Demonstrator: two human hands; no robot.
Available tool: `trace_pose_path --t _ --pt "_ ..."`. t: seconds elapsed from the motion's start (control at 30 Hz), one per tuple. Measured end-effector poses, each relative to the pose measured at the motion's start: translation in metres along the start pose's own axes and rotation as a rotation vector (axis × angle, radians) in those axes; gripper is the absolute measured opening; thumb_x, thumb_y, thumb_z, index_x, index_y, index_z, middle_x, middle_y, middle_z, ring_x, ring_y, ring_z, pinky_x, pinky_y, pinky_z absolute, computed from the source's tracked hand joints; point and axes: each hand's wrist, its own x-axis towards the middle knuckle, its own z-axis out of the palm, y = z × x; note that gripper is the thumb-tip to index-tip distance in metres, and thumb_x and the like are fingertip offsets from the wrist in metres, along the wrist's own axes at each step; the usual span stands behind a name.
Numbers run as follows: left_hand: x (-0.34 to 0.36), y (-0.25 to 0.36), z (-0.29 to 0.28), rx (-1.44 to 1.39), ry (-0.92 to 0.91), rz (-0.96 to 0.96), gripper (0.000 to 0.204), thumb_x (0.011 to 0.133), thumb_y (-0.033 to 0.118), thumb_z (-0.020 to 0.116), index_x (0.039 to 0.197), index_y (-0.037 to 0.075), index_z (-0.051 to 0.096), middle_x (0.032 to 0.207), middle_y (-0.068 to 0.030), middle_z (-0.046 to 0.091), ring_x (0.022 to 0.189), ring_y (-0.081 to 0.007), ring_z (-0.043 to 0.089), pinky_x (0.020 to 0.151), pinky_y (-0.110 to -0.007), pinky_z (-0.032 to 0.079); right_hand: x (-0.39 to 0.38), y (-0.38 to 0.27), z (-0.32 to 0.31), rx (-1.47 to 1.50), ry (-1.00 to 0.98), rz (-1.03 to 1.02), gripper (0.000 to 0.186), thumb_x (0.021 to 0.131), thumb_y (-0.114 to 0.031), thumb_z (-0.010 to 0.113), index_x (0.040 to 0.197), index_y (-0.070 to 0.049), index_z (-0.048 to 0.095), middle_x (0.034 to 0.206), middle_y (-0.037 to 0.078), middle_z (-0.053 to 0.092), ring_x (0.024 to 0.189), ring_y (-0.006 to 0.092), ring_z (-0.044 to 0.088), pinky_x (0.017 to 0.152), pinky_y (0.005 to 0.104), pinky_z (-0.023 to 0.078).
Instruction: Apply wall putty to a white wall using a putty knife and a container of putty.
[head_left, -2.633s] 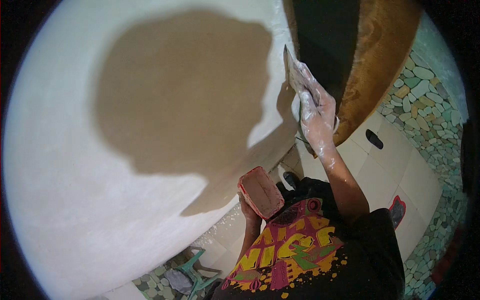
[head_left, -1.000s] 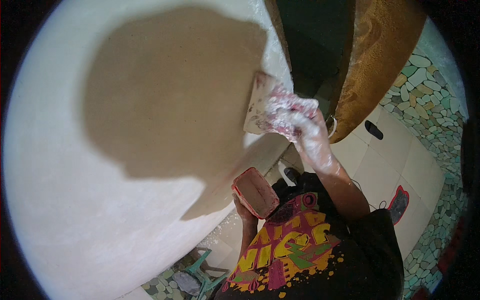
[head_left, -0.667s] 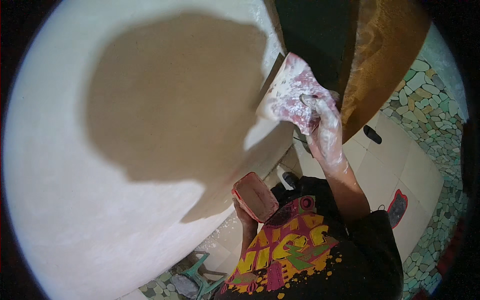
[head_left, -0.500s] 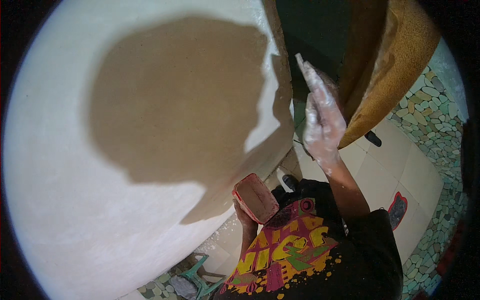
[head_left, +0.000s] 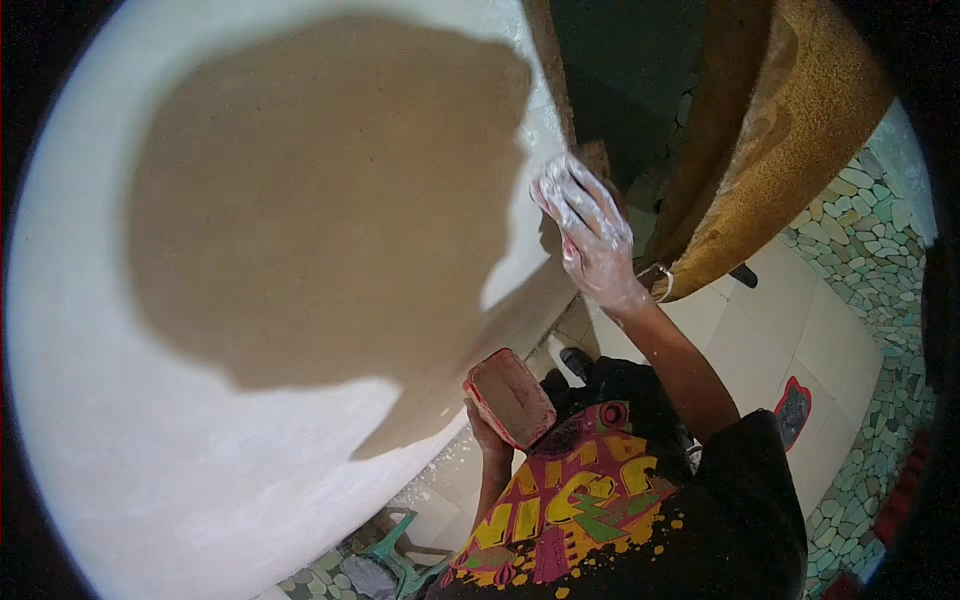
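My left hand (head_left: 488,432) grips a red rectangular tub (head_left: 510,398) by its side, low in front of my shirt. A pale layer of paste or powder coats the tub's inside. My right hand (head_left: 588,225), smeared white, is against the right edge of the white wall (head_left: 250,470). Its fingers are bent and pressed together; whatever lies under them, if anything, is hidden. A large shadow darkens the middle of the wall.
A mustard-yellow curtain (head_left: 800,170) hangs right of the dark opening (head_left: 630,80). Below lie pale floor tiles (head_left: 760,340), a red-edged grey object (head_left: 793,412) and pebble paving (head_left: 850,220). A green frame-like object (head_left: 390,550) stands at lower left, near white crumbs on the floor.
My right hand has moved left and slightly down from beside the curtain onto the wall's edge, and its straight fingers have bent. My left hand and the tub are nearly still.
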Motion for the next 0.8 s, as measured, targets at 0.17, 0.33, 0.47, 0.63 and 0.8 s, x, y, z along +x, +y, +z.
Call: trace_pose_path --t 0.17,0.33,0.47,0.63,0.8 --pt "0.0 0.005 0.002 0.026 0.012 0.003 0.073 0.094 0.062 0.039 0.147 0.011 0.037 0.144 -0.0134 0.045 0.127 -0.0332 0.048 0.106 -0.049 0.04 -0.031 -0.002 -0.013 0.401 -0.038 0.265 0.054 0.086 0.012 0.044 0.137 -0.004 0.052 0.14 0.013 0.053 0.131 0.0275 0.049 0.113 0.0369 0.033" --pt "0.0 -0.001 0.006 0.044 0.045 0.027 0.072 0.095 0.061 0.037 0.147 0.011 0.037 0.145 -0.0135 0.044 0.128 -0.0333 0.047 0.107 -0.049 0.039 0.01 -0.031 -0.041 0.757 0.053 0.634 0.04 0.1 -0.005 0.044 0.139 0.001 0.048 0.142 0.015 0.05 0.131 0.02 0.046 0.112 0.0329 0.032" --pt "-0.003 -0.002 0.009 0.055 0.068 0.04 0.071 0.096 0.061 0.036 0.147 0.011 0.036 0.145 -0.0136 0.044 0.129 -0.0333 0.046 0.108 -0.049 0.039 0.052 -0.037 -0.048 0.556 0.05 0.47 0.042 0.096 -0.004 0.047 0.139 -0.001 0.049 0.141 0.015 0.052 0.13 0.0223 0.049 0.11 0.0324 0.035" --pt "-0.014 -0.007 0.004 0.066 0.096 0.056 0.07 0.097 0.06 0.035 0.147 0.011 0.036 0.146 -0.0137 0.043 0.13 -0.0334 0.045 0.108 -0.049 0.038 0.045 -0.035 -0.023 0.311 0.096 0.182 0.049 0.081 0.004 0.054 0.129 -0.005 0.06 0.132 0.016 0.058 0.126 0.0311 0.054 0.108 0.0391 0.039" --pt "-0.012 -0.002 0.009 0.081 0.123 0.062 0.068 0.098 0.059 0.034 0.147 0.011 0.036 0.146 -0.0137 0.043 0.131 -0.0334 0.044 0.109 -0.049 0.037 0.016 -0.03 -0.023 0.123 -0.018 -0.053 0.05 0.075 -0.001 0.064 0.124 -0.009 0.064 0.129 0.012 0.06 0.124 0.0341 0.054 0.105 0.0454 0.043"
